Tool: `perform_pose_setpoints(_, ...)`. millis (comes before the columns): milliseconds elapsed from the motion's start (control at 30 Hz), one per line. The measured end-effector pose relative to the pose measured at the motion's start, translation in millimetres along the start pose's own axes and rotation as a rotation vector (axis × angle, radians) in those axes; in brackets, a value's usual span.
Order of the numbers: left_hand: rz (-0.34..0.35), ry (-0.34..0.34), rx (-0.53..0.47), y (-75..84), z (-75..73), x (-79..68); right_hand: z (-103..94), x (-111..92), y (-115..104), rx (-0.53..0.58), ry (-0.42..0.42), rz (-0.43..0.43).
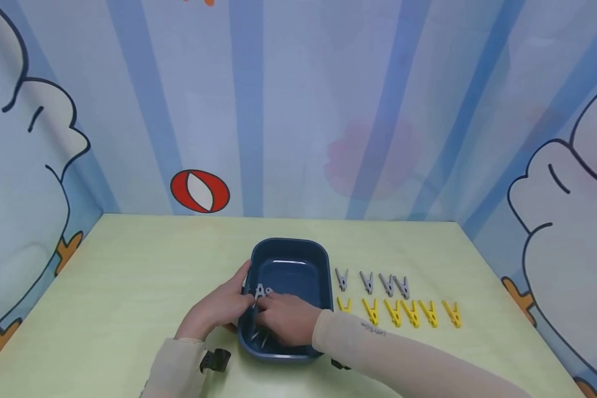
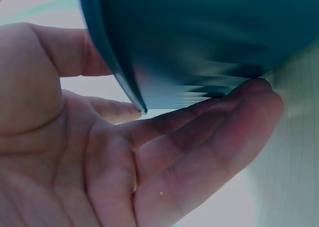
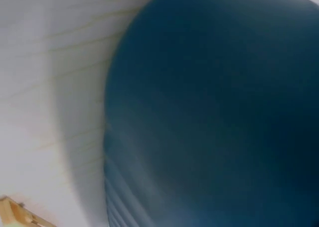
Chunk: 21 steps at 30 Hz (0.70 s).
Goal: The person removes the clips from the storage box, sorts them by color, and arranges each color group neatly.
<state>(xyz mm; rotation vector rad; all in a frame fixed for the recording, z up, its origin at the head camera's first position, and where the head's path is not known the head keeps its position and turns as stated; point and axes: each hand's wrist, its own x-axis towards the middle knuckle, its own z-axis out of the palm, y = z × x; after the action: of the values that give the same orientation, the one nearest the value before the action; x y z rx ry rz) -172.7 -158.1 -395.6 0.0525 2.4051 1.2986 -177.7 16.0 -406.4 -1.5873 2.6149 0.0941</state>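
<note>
A dark blue plastic basin stands on the table in front of me. My left hand grips its left side, thumb at the rim. In the left wrist view, the left fingers lie along the outer wall. My right hand reaches down inside the basin with bent fingers. A grey clothespin shows by the fingertips, with part of another beside it. I cannot tell whether the right fingers pinch one. The right wrist view shows only the basin's outer wall, not the hand.
Right of the basin, several grey clothespins lie in a row on the pale green table. Nearer me is a row of several yellow clothespins, the leftmost partly behind the right sleeve. A printed backdrop rises behind the table.
</note>
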Motion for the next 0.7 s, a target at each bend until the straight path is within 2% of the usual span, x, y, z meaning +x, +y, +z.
perform_pose_setpoints(200, 0.003, -0.001, 0.006, 0.7, 0.3, 0.2, -0.1, -4, 3, 0.003, 0.029, 0.013)
perform_pose_setpoints(433, 0.003, 0.009, 0.008, 1.5, 0.1, -0.6, -7.7, -11, 7, 0.107, 0.030, 0.087)
perform_pose_setpoints(700, 0.002, 0.016, 0.003, 1.9, 1.8, -1.3, -14.7, -20, 12, 0.159, 0.030, 0.159)
